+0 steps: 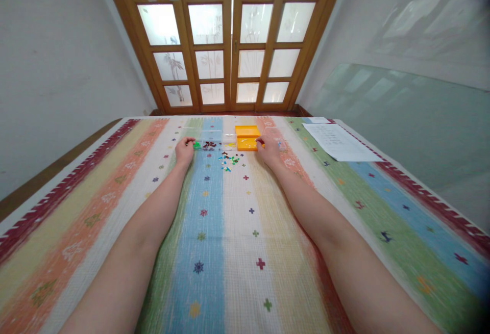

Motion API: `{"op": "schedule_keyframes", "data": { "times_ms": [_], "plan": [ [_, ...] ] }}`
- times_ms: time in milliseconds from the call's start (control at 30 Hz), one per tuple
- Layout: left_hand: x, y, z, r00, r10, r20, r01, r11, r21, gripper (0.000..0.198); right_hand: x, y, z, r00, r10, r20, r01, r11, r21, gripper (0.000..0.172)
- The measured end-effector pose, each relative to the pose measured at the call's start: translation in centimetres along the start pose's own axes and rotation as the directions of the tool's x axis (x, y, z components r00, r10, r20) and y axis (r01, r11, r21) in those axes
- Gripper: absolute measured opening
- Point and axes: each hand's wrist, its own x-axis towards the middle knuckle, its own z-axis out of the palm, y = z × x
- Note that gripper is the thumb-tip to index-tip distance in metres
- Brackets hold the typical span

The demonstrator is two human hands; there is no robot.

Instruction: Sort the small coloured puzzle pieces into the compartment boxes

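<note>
My left hand (185, 151) is closed, its fingertips at the left end of a row of clear boxes, beside small green pieces (197, 145). Whatever those fingers pinch is too small to make out. To their right, dark brown pieces (209, 145) and yellow pieces (229, 145) lie in clear compartments. An orange-yellow box (247, 131) stands with its lid raised and pale bits inside. At its right edge, my right hand (269, 151) has bent, closed fingers, and their contents are hidden. Nearer to me lies a loose scatter of small mixed-colour pieces (228, 161).
A striped tablecloth (206, 273) covers the table. White printed sheets (339, 142) lie at the back right. Beyond the far edge are wooden doors with glass panes (231, 43), and a glass sheet (406, 125) leans on the right wall.
</note>
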Motion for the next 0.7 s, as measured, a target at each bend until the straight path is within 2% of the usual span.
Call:
{"op": "schedule_keyframes", "data": {
  "times_ms": [67,133,267,333,400,533,700],
  "plan": [
    [-0.6,0.8,0.4,0.998,0.052,0.044,-0.053,0.998,0.016,0.031,-0.1,-0.6,0.0,0.999,-0.035,0.031,0.036,0.999,-0.008,0.022],
    [-1.2,1.6,0.7,0.982,0.121,0.142,-0.127,0.991,0.033,0.03,-0.4,-1.5,0.0,0.992,-0.092,0.085,0.092,0.996,0.008,0.022],
    [-2.4,2.9,1.2,0.9,0.257,0.352,-0.294,0.954,0.056,0.028,-1.1,-4.2,0.2,0.946,-0.233,0.225,0.206,0.969,0.138,0.018],
    [-2.8,3.2,1.3,0.864,0.275,0.421,-0.338,0.938,0.082,0.028,-1.6,-5.6,0.4,0.9,-0.307,0.308,0.239,0.941,0.238,0.015],
    [-3.1,3.4,1.3,0.839,0.283,0.464,-0.368,0.924,0.102,0.029,-2.0,-6.8,0.7,0.834,-0.37,0.41,0.261,0.918,0.297,0.012],
    [-3.2,3.5,1.4,0.824,0.3,0.481,-0.397,0.911,0.111,0.028,-2.5,-8.0,1.0,0.692,-0.44,0.572,0.306,0.897,0.32,0.011],
    [-3.3,3.5,1.5,0.822,0.294,0.489,-0.388,0.916,0.103,0.027,-2.5,-8.2,0.9,0.624,-0.485,0.613,0.355,0.875,0.33,0.016]
  ]
}}
